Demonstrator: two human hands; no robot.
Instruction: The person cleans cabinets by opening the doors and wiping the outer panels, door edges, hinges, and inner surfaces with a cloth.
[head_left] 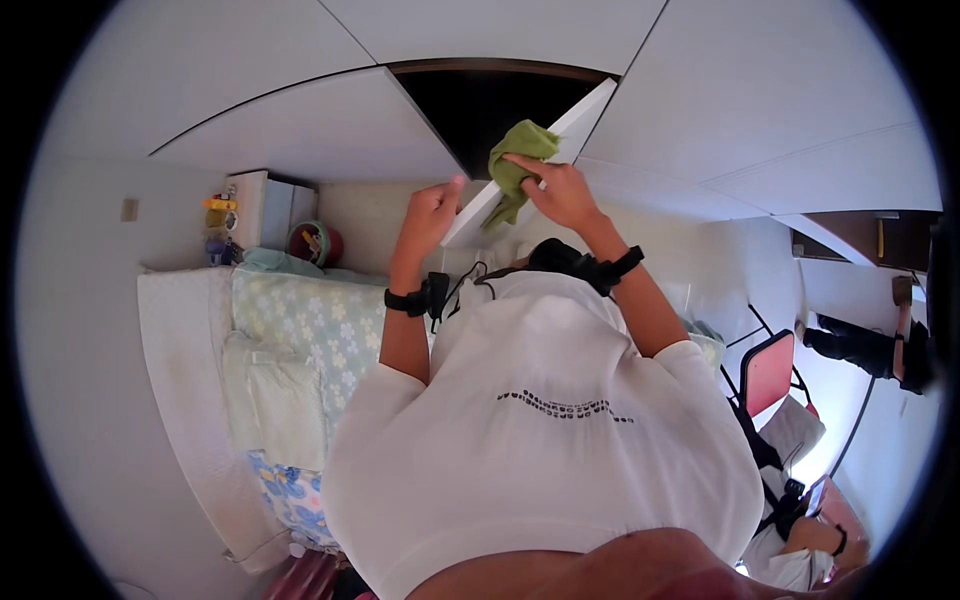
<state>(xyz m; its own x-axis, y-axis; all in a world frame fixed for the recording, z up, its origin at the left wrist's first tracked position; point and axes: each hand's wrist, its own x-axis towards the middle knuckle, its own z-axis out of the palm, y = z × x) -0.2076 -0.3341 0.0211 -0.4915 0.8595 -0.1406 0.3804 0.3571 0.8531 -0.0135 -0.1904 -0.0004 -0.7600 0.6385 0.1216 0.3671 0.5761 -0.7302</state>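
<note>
My right hand (562, 192) presses a crumpled green cloth (518, 150) against a white cabinet door (583, 122), which stands ajar. The index finger stretches across the cloth while the other fingers bend round it. Part of the cloth hangs down over the door's face. At the free end of the same door, my left hand (432, 212) is closed, fingers curled and thumb up beside the edge; its exact contact is partly hidden. Behind the door the cabinet opening (460, 105) is dark, and its contents cannot be made out.
To the left is a bed with a flowered sheet (300, 312). A small cabinet (272, 212) and a round container (314, 243) are beyond it. On the right are a red chair (768, 372), a seated person holding a phone (817, 497), and another person's dark-clothed legs (850, 342).
</note>
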